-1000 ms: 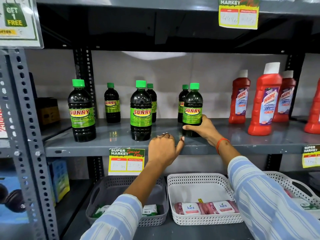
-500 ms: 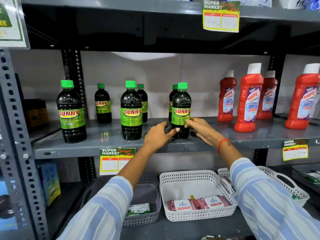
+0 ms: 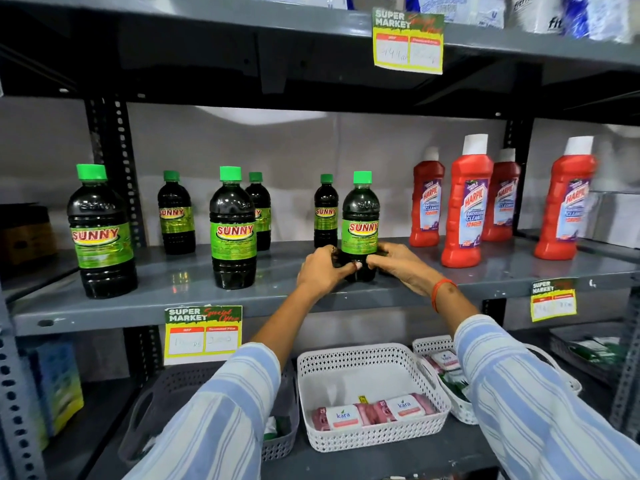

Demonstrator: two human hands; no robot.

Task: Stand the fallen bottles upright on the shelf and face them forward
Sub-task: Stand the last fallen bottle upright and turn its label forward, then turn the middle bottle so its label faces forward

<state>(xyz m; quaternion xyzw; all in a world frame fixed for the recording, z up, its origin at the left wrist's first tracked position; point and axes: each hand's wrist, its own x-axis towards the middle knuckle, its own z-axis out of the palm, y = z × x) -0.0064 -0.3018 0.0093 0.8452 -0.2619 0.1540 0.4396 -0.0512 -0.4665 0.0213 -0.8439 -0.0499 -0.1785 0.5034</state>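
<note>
Cupping its base from both sides, the upright bottle (image 3: 360, 225) was clasped by the left hand (image 3: 323, 268) and right hand (image 3: 398, 265) near the shelf (image 3: 173, 296) front, likely to square its label forward.

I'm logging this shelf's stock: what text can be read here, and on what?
"SUNNY": dark bottles, including the held bottle, both hands at its base.
"HARPIC": red bottles.
"SUPER MARKET": price tags; handwritten prices unreadable.
"kara": packets in white basket.
Smaller label print: too blurred.
</note>
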